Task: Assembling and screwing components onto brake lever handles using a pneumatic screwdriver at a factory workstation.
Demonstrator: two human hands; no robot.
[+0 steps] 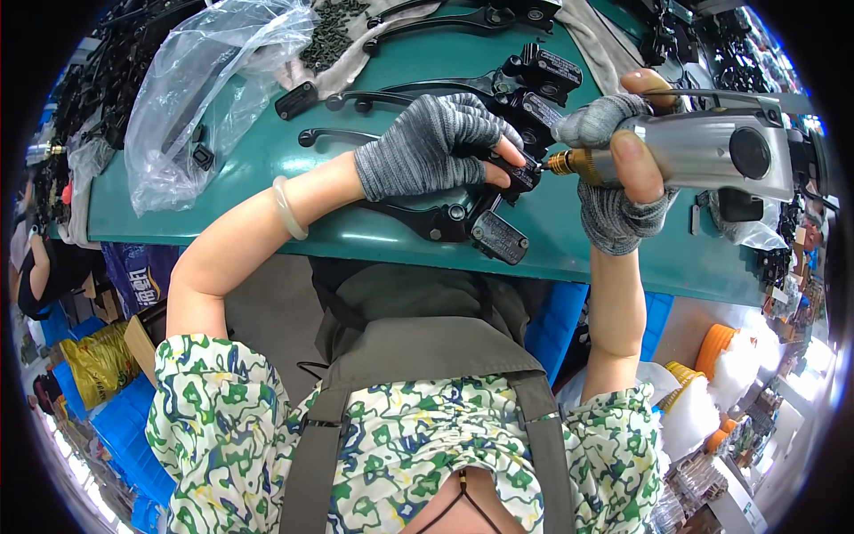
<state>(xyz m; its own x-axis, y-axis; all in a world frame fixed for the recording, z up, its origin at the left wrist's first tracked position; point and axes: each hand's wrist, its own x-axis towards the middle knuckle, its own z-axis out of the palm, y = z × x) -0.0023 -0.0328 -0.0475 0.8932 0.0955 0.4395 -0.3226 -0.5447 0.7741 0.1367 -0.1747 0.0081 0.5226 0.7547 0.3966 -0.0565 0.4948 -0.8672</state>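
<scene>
My left hand (436,147), in a grey fingerless glove, pinches the black fluid reservoir of a brake lever assembly (525,178) between thumb and fingers. Gloved the same way, my right hand (627,173) is wrapped round a silver power screwdriver (712,147). The driver lies nearly level, its brass-coloured nose (569,164) pointing left at the reservoir's top. Its bit meets the lid near a corner; the screw itself is too small to make out. Another black brake lever assembly (454,222) lies just nearer to me, and more (543,71) lie beyond my left hand.
On the green table (267,200) lie a clear plastic bag (191,107), a heap of small dark screws (334,36) and a loose black reservoir cap (296,101). A pale cloth (592,40) runs along the back. Blue bins (556,325) stand below the table edge.
</scene>
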